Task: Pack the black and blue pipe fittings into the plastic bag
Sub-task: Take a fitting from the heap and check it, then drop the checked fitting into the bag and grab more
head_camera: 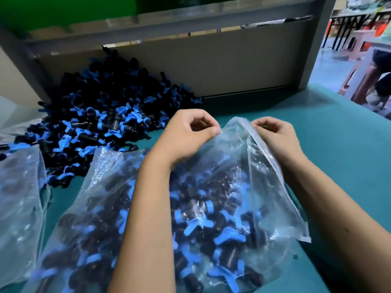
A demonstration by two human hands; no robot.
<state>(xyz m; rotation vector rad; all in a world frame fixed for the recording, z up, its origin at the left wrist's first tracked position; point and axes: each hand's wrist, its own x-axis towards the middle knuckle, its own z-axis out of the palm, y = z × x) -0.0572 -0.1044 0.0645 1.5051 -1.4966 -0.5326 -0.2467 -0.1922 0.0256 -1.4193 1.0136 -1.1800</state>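
The table [317,127] in front of you still carries a big pile [105,115] of loose fittings against the back board, so plenty is left to pack. Your bag [190,208] lies near you, already well filled. Another filled bag [19,197] sits at your left. Your left hand [190,134] and right hand [275,134] both pinch the bag's mouth, probably sealing it.

the plastic bag [222,187] is thin clear film, glossy and crinkled, catching white glints. the fittings [110,115] heaped toward the table's far left are hard plastic, matt black bodies with smooth blue wings. the table [317,134] top looks smooth, matt teal. the panel [211,64] along its far edge looks like dull, flat cardboard.
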